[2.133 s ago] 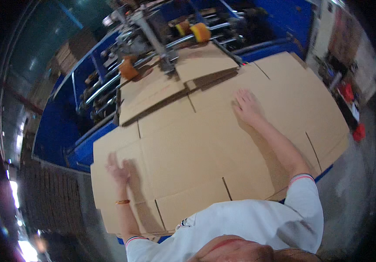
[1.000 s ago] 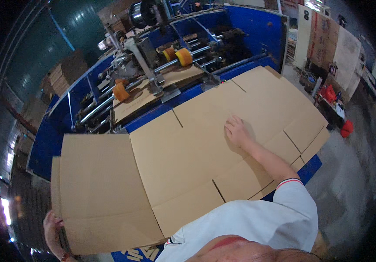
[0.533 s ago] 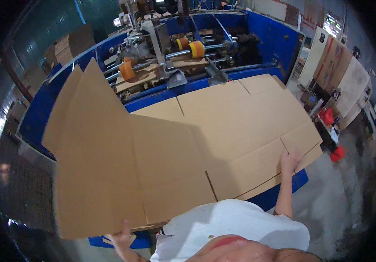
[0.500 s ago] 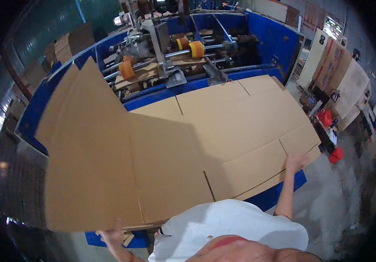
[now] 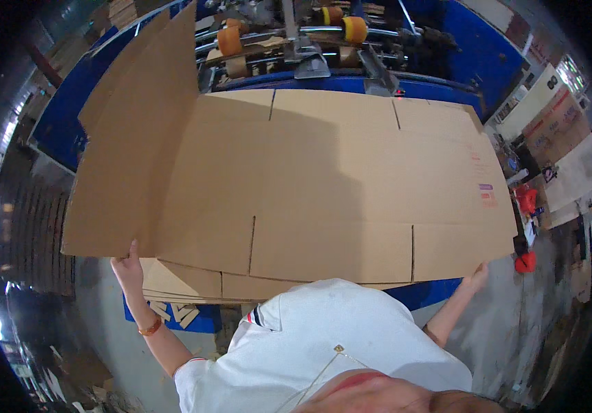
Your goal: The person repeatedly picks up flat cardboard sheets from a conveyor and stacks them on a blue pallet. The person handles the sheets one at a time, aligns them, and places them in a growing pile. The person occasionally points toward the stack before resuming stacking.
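A large brown cardboard sheet [image 5: 296, 172] with slots along its long edges lies across a stack in front of me. Its left panel [image 5: 134, 144] is bent upward along a crease. My left hand [image 5: 128, 267] is closed on that panel's near edge, the thumb on top and the other fingers out of sight beneath. My right hand [image 5: 475, 279] grips the near edge by the right corner; its fingers are partly hidden under the board. More cardboard sheets [image 5: 186, 279] show under the near left side.
Beyond the board stands a blue machine [image 5: 488, 51] with metal shafts and orange rollers [image 5: 355, 30]. Cardboard scraps [image 5: 184, 315] lie on a blue surface below the stack. Boards lean at the right, near a red object [image 5: 525, 261] low down.
My right hand has gone from lying on the board to gripping its near edge by the corner. The board has turned and its left side has shifted away from me, my left hand still holding it.
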The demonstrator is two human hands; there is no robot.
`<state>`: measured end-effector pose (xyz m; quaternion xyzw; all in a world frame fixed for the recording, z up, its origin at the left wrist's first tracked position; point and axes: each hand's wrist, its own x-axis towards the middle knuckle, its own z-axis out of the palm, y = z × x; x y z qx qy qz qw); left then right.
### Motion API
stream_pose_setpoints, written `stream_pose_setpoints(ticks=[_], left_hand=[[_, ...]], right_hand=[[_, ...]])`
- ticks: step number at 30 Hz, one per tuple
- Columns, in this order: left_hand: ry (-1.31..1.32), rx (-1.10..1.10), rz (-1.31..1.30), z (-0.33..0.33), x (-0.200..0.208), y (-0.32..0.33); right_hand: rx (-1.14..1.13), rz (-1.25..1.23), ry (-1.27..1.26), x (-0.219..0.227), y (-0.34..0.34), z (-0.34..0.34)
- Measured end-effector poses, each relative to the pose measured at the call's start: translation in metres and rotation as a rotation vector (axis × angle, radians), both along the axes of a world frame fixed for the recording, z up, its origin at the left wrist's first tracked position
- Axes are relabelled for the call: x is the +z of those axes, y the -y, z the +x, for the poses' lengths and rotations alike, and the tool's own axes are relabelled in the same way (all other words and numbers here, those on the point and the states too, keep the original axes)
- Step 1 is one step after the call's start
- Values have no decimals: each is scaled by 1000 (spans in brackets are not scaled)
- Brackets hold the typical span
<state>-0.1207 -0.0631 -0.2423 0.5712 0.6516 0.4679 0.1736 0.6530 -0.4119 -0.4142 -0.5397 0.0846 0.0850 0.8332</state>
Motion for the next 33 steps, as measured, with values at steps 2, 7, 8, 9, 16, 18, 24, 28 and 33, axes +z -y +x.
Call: stream_pose_setpoints(ticks=[2, 7, 8, 9, 16, 18, 24, 28, 33], left_hand=[[-58, -21, 22, 11, 6, -4], [-183, 56, 48, -5, -20, -1], [-211, 58, 24, -5, -23, -4], [-220, 38, 11, 2, -22, -8], [110, -249, 29, 71, -43, 0], [-217, -441, 118, 105, -38, 2], [-714, -732, 158, 183, -70, 24], [-732, -734, 98, 194, -73, 27], [-708, -726, 71, 199, -65, 19]], right_hand=[[-3, -142, 109, 2, 15, 7], [-414, -568, 279, 155, -60, -107], [-489, -549, 326, 182, -77, -132], [-427, -362, 475, 198, -97, -160], [322, -423, 1535, 164, -184, -165], [401, -419, 1653, 162, -198, -160], [723, -621, 1716, 144, -212, -209], [938, -996, 1968, 109, -219, -237], [893, -980, 2043, 91, -234, -237]])
